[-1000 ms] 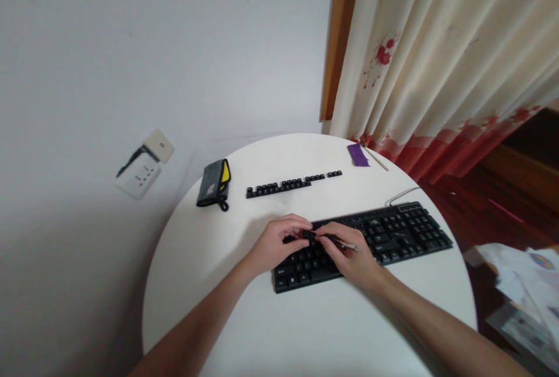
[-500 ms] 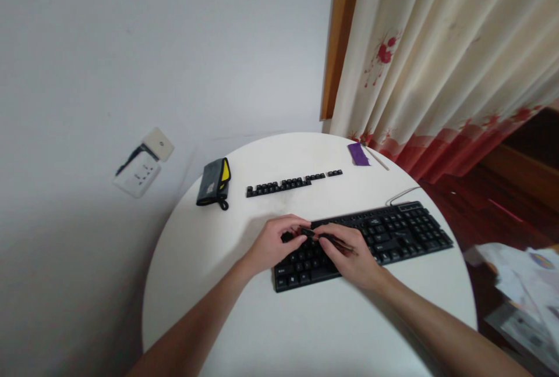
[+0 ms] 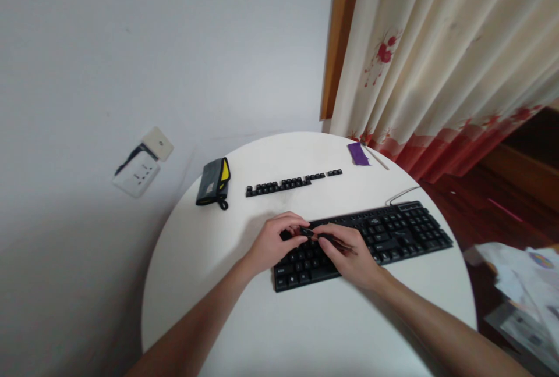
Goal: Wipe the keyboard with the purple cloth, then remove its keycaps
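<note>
A black keyboard (image 3: 393,238) lies at a slant on the white round table (image 3: 192,284). Over its left part, my left hand (image 3: 279,240) pinches a small black keycap (image 3: 306,231) between thumb and fingers. My right hand (image 3: 347,249) is closed on a thin dark tool (image 3: 340,243), which looks like a slim brush or tweezers; most of it is hidden by the fingers. The tool's tip meets or nearly meets the keycap. Behind the keyboard, loose black keycaps (image 3: 279,187) stand lined up in rows.
A grey pouch with yellow lining (image 3: 212,182) sits at the table's left edge. Toward the back right lie a purple cloth (image 3: 358,154) and a thin pale stick (image 3: 376,157). The keyboard's cable (image 3: 402,194) runs off the right edge. Wall and curtain (image 3: 419,63) border the back.
Both hands stay almost in place. The keycap between the left fingers looks slightly turned; otherwise the scene is the same.
</note>
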A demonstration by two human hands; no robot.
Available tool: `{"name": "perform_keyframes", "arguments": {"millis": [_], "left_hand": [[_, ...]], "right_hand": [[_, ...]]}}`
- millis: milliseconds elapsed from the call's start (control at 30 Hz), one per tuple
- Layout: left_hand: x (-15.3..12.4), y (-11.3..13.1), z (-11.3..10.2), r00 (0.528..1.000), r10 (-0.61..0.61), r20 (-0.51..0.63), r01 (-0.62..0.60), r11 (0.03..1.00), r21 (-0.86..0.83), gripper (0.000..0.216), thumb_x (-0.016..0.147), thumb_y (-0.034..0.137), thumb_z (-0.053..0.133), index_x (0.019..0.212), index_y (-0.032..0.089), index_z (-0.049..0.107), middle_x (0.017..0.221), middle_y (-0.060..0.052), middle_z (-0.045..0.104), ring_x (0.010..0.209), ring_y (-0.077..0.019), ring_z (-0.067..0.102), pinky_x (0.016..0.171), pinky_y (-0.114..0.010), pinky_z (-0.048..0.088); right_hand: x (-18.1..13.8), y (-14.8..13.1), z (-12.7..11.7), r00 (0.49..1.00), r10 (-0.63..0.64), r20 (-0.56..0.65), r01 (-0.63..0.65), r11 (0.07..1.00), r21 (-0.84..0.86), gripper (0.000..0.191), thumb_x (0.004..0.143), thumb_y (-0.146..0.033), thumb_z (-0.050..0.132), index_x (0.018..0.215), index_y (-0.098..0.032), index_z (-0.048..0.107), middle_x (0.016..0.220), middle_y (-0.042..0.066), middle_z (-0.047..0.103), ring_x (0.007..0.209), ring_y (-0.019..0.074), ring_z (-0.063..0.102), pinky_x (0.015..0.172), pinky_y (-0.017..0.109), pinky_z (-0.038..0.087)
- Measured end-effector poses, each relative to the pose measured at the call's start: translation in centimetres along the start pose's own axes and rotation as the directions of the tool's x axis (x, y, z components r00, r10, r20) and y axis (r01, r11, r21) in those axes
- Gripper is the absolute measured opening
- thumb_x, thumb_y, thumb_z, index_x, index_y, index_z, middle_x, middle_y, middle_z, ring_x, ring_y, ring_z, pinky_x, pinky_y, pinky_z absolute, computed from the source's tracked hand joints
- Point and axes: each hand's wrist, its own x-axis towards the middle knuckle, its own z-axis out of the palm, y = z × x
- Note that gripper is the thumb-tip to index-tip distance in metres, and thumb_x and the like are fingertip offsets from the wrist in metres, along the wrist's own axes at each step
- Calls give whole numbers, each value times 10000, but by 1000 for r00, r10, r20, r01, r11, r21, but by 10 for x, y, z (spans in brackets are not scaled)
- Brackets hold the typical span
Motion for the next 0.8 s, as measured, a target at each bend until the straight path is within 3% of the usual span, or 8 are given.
{"name": "perform_keyframes", "arguments": {"millis": [167,267,367,467,633,733,800], "left_hand": [[0,0,-1,997,78,11,-78,997,25,183,850,151,694,1019,201,744,986,-60,699,885,-177,648,808,-302,532],[0,-1,-1,986,165,-16,-164,985,52,149,865,161,691,988,207,760,1002,-65,714,939,-187,663,873,-327,528],[0,-2,-1,975,213,-63,-209,976,60,148,852,167,712,983,213,764,1029,-68,706,953,-186,660,858,-317,533],[0,-1,-2,973,203,-110,-196,978,67,132,823,182,746,951,211,768,977,-59,681,884,-169,648,768,-281,535],[0,2,-5,980,140,-144,-130,989,73,129,803,183,766,930,202,773,891,-45,679,786,-153,630,698,-262,509],[0,3,-4,985,114,-128,-106,992,66,130,798,183,770,927,192,777,898,-55,709,800,-165,649,716,-272,514],[0,3,-3,988,106,-111,-100,993,60,133,792,187,774,925,186,780,906,-64,728,811,-175,662,726,-279,522]], "right_hand": [[-1,0,1,998,68,-18,-66,995,72,179,918,-226,589,1036,-201,721,959,57,741,852,174,687,774,292,544],[1,2,2,980,196,-34,-187,966,179,176,912,-265,603,1022,-194,721,916,49,741,682,134,642,602,245,515],[2,5,2,959,279,-51,-257,930,264,188,904,-308,620,1016,-189,714,868,36,728,523,89,529,468,214,420],[3,8,1,953,289,-94,-253,925,282,197,917,-347,610,977,-183,700,807,18,693,480,76,460,448,220,365],[2,7,-5,974,156,-166,-142,985,94,383,1021,-382,407,766,-188,617,639,-16,506,597,122,471,586,263,387],[2,5,-7,989,-38,-142,35,999,-19,436,1046,-366,309,793,-190,617,863,47,590,864,181,562,825,333,436],[3,3,-8,991,-123,-53,120,992,-48,395,1047,-352,299,969,-199,655,1038,82,608,1014,212,562,935,376,419]]}}
